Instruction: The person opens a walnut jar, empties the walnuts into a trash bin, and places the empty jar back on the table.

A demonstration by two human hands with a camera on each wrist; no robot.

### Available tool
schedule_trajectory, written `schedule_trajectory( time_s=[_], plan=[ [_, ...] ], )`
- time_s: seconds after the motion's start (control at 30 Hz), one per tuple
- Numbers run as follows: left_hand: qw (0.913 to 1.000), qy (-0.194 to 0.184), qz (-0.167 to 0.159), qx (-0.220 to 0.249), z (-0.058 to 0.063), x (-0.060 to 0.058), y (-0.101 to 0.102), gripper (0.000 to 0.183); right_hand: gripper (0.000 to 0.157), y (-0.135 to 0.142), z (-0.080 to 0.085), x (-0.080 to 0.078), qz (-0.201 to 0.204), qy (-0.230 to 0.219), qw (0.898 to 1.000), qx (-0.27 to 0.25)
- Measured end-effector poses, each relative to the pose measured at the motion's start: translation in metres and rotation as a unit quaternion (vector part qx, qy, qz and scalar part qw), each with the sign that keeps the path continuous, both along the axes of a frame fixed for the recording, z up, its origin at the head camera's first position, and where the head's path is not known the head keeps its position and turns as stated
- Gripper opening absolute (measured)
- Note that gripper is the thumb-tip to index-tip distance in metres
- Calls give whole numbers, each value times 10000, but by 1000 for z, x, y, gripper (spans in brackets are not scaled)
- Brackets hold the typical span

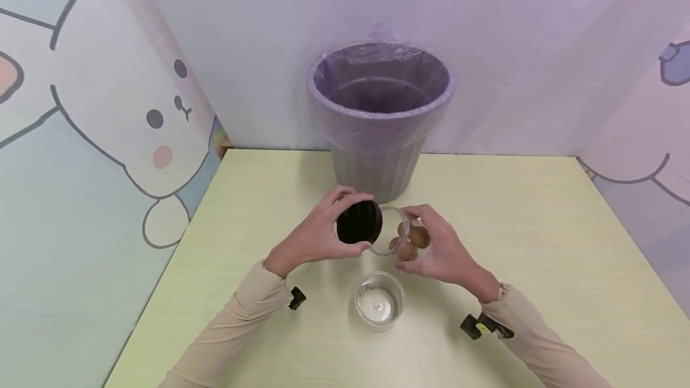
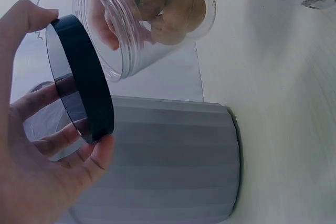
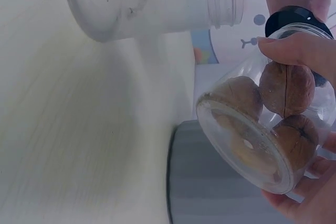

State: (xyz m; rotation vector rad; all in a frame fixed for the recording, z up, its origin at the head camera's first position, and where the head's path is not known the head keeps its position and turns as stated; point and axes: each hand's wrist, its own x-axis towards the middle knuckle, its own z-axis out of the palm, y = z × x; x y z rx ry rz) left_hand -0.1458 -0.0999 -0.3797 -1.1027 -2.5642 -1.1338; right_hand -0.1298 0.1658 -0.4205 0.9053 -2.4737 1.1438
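Note:
My left hand (image 1: 329,229) grips a round black lid (image 2: 84,80) by its edge, thumb on one side and fingers on the other. Tipped on its side above the table, a clear plastic jar (image 2: 134,59) with several walnuts (image 3: 287,88) in it is held in my right hand (image 1: 444,250). Its threaded mouth faces the lid, with a small gap between them in the left wrist view. The walnuts lie toward the jar's base. Below both hands, a second clear jar (image 1: 379,301) stands upright and lidless on the table.
A grey bin (image 1: 377,166) lined with a thin purple-tinted bag stands at the back of the pale wooden table (image 1: 512,220), just beyond my hands. White panels with cartoon drawings (image 1: 156,100) border the left and right sides.

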Motion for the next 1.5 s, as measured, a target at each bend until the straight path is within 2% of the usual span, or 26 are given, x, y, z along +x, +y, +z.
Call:
schedule_trajectory(
  time_s=[0.37, 0.8, 1.5],
  plan=[
    [9991, -195, 377, -33, -7, -1, -9, 70, 88, 6, 6, 0, -176, -102, 9998, -58],
    [9975, -397, 577, -55, -20, -6, -18, 68, 90, 10, 13, -3, -266, 34, 9996, -63],
    [9852, -1024, 1130, -781, -53, -13, -22, 68, 92, 16, 24, -3, -312, 159, 9994, -40]
  ],
)
